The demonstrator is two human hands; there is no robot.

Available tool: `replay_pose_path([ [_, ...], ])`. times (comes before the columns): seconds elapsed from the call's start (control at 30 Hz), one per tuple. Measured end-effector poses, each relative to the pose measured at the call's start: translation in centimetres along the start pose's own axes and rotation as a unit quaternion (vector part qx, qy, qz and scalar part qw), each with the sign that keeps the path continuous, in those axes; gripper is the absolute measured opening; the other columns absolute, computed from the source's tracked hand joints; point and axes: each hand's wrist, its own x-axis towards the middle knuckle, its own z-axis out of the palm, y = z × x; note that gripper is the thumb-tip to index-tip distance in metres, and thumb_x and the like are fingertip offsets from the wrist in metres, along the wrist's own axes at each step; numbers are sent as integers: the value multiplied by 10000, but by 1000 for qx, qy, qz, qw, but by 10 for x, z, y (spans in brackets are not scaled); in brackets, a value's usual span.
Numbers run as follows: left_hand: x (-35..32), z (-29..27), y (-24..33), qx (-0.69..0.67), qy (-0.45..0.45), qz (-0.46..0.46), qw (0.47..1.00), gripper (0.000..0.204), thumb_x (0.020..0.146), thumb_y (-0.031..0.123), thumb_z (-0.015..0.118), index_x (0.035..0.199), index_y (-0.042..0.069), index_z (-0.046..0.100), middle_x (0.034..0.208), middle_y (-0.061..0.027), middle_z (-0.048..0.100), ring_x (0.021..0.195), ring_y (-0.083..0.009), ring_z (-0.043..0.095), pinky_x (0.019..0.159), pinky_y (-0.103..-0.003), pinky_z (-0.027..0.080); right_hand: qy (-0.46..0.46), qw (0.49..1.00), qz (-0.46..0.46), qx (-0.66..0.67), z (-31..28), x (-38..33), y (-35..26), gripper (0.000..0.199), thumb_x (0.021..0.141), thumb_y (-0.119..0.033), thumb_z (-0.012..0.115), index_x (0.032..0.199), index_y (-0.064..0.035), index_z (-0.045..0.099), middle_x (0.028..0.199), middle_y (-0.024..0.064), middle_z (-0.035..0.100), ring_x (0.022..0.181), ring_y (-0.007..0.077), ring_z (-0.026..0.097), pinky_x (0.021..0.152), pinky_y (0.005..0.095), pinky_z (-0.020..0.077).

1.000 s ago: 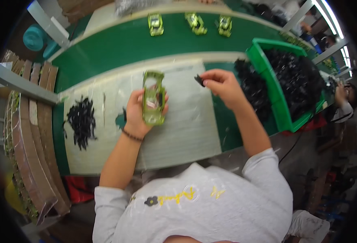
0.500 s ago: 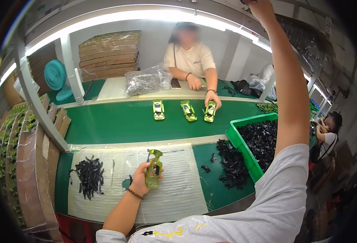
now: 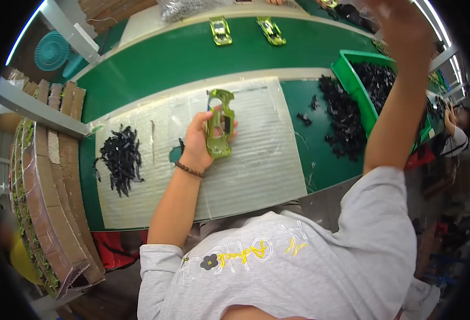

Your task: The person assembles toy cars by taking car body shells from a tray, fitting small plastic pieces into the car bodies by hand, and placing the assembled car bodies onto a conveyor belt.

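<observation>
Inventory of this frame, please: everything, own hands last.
Toy car shell: 1, yellow-green, in left hand
Toy cars: 2, yellow-green, far green strip
Mat: 1, whitish, centre
Left pile of parts: 1, black, on mat
Right pile of parts: 1, black, beside bin
Bin: 1, green, right, holding black parts
Fan: 1, teal, upper left
Cardboard: several pieces, brown, left
Clear bag: 1, greyish, top edge
Other person: 1, white top, right edge
Bracelet: 1, dark brown, left wrist
Shirt: 1, grey, bottom
Left hand: 1, bare, holding shell
Right hand: 1, blurred, upper right

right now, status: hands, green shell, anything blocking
Left hand holding green car shell; right hand raised, blurred, grip unclear; right forearm partly blocks green bin.
</observation>
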Motion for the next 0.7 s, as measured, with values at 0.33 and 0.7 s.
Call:
replay_pose_path([
  [0.33, -10, -1, -1, 13, 8, 13, 1000, 390, 869, 279, 460, 1187, 54, 463, 1017, -127, 585, 942, -251, 585, 816, -383, 491, -355, 873, 333, -10, 83, -207, 25, 158, 730, -59, 606, 864, -5, 668, 849, 151, 656, 802, 306, 622, 742, 373, 490],
  [0.7, -2, -1, -8, -6, -14, 50, 999, 469, 895, 264, 298, 1267, -3, 397, 1180, -253, 520, 1025, -296, 561, 900, -386, 459, -316, 927, 186, -80, 134, -199, 6, 200, 767, -96, 586, 938, 1, 629, 960, 122, 586, 918, 295, 544, 812, 379, 454],
])
